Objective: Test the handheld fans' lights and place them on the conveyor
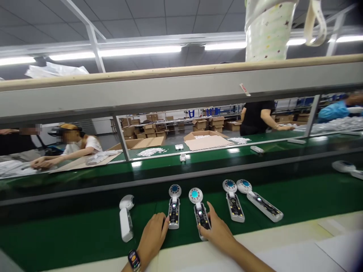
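Observation:
On the green belt, my right hand (pixel 218 230) has its thumb and fingers about the sides of a white handheld device (pixel 200 213) with a round blue-centred head and an exposed circuit board. My left hand (pixel 153 232), wearing a smartwatch, rests palm down with its fingers stretched forward. Its thumb meets the lower left edge of a similar open-backed device (pixel 174 211). Left of that hand lies a white device with its closed side up (pixel 126 223). Two more open-backed units, one upright (pixel 235 206) and one slanting (pixel 265 206), lie to the right.
A grey rail (pixel 159 175) runs behind the belt. Beyond it are small white parts (pixel 151 152) and an open carton (pixel 210 142). Co-workers sit or stand at the far side. A shelf (pixel 170 87) crosses overhead, with a patterned cup (pixel 269 34) on it.

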Motion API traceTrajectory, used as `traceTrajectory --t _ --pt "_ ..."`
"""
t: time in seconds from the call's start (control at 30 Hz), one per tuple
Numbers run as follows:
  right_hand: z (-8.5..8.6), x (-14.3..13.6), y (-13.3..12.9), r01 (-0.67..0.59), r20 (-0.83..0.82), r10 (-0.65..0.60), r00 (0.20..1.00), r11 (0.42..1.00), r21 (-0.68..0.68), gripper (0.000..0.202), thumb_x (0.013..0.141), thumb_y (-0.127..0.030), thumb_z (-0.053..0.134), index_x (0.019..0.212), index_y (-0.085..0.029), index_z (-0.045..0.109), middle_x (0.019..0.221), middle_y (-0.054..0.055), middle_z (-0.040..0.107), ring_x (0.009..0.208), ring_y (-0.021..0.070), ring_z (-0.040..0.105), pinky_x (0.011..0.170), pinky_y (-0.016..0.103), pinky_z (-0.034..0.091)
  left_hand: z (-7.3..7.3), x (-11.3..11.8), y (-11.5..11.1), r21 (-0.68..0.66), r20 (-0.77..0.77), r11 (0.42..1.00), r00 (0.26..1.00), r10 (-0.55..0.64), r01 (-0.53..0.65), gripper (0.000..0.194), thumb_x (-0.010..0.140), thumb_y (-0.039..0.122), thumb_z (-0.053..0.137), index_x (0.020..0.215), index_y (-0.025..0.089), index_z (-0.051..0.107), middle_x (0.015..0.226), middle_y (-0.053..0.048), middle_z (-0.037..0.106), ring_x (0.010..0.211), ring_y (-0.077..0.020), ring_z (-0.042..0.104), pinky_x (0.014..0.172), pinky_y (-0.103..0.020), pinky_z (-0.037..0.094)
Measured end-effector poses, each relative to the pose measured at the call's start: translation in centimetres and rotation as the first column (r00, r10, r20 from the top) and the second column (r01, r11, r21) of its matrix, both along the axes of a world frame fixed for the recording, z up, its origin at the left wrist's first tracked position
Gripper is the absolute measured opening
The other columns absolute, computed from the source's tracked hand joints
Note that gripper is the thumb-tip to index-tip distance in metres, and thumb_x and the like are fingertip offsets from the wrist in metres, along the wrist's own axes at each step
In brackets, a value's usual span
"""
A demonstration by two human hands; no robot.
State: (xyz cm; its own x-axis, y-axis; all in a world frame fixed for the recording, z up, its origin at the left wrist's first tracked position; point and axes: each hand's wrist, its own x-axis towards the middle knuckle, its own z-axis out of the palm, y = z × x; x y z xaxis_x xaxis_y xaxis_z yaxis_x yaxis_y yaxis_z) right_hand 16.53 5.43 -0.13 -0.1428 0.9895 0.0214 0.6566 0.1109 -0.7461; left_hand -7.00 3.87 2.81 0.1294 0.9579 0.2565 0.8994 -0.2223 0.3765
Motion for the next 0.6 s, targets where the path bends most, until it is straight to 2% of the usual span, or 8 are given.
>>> traceTrajectory --t 0.1,0.2,0.27,0.33,0.4,0.5,0.6 --pt "-0.4 0.1 0.1 -0.096 -0.09 0.094 0.992 0.995 -0.019 0.071 0.074 -0.037 0.051 0.135 -0.017 0.021 0.098 0.007 0.06 0.083 0.0225 0.058 0.069 0.028 0.039 -0.4 -0.4 0.5 -0.073 0.1 0.992 0.989 0.111 -0.104 0.042 0.088 0.048 0.021 0.079 0.019 0.05 0.079 -0.006 0.057 0.075 -0.0201 0.054 0.069 -0.031 0.037" --pt "-0.9 0.4 0.5 -0.071 -0.24 0.068 0.968 0.997 -0.005 0.048 0.077 -0.041 0.045 0.119 -0.017 0.044 0.08 0.005 0.062 0.071 0.0211 0.058 0.064 0.028 0.04 -0.9 -0.8 1.8 -0.16 0.172 0.955 0.946 0.276 -0.249 0.045 0.085 0.053 0.024 0.076 0.018 0.049 0.078 -0.006 0.059 0.073 -0.0209 0.055 0.064 -0.029 0.036" --pt "-1.4 0.7 0.9 -0.07 -0.41 0.038 0.911 0.996 -0.062 0.045 0.078 -0.048 0.041 0.109 -0.016 0.049 0.06 0.0 0.057 0.052 0.0178 0.053 0.05 0.026 0.039 -1.1 -1.0 3.0 -0.21 0.199 0.928 0.916 0.349 -0.308 0.045 0.083 0.055 0.028 0.073 0.017 0.049 0.075 -0.008 0.06 0.071 -0.0227 0.057 0.06 -0.029 0.036" --pt "-1.8 0.9 1.2 -0.089 -0.579 -0.014 0.815 0.985 -0.149 0.053 0.074 -0.057 0.043 0.106 -0.016 0.049 0.045 -0.006 0.046 0.038 0.0147 0.044 0.038 0.024 0.033 -0.9 -1.2 4.3 -0.257 0.228 0.905 0.889 0.397 -0.338 0.043 0.078 0.057 0.037 0.072 0.016 0.05 0.073 -0.01 0.061 0.071 -0.0247 0.058 0.059 -0.029 0.036" --pt "-2.2 0.8 1.2 -0.092 -0.727 -0.089 0.681 0.974 -0.206 0.06 0.069 -0.062 0.048 0.106 -0.015 0.049 0.039 -0.009 0.04 0.033 0.0124 0.038 0.034 0.022 0.03 -0.6 -1.1 5.6 -0.28 0.247 0.892 0.871 0.425 -0.356 0.039 0.07 0.055 0.051 0.071 0.016 0.049 0.077 -0.013 0.062 0.076 -0.028 0.059 0.061 -0.03 0.037" --pt "-2.4 0.0 0.3 -0.074 -0.872 -0.166 0.461 0.972 -0.225 0.063 0.062 -0.064 0.057 0.1 -0.014 0.051 0.04 -0.008 0.042 0.033 0.0107 0.037 0.033 0.022 0.032 0.2 -0.9 6.8 -0.3 0.282 0.889 0.858 0.429 -0.346 0.043 0.05 0.046 0.072 0.071 0.016 0.049 0.087 -0.014 0.062 0.09 -0.0334 0.056 0.067 -0.032 0.038" --pt "-2.2 -1.1 -1.4 -0.144 -0.93 -0.215 0.298 0.953 -0.266 0.061 0.056 -0.061 0.066 0.093 -0.015 0.053 0.045 -0.004 0.051 0.038 0.0122 0.044 0.037 0.024 0.037 1.4 -0.5 7.1 -0.375 0.369 0.892 0.842 0.392 -0.252 0.05 0.034 0.032 0.08 0.068 0.017 0.048 0.084 -0.011 0.062 0.093 -0.0342 0.055 0.069 -0.032 0.041"
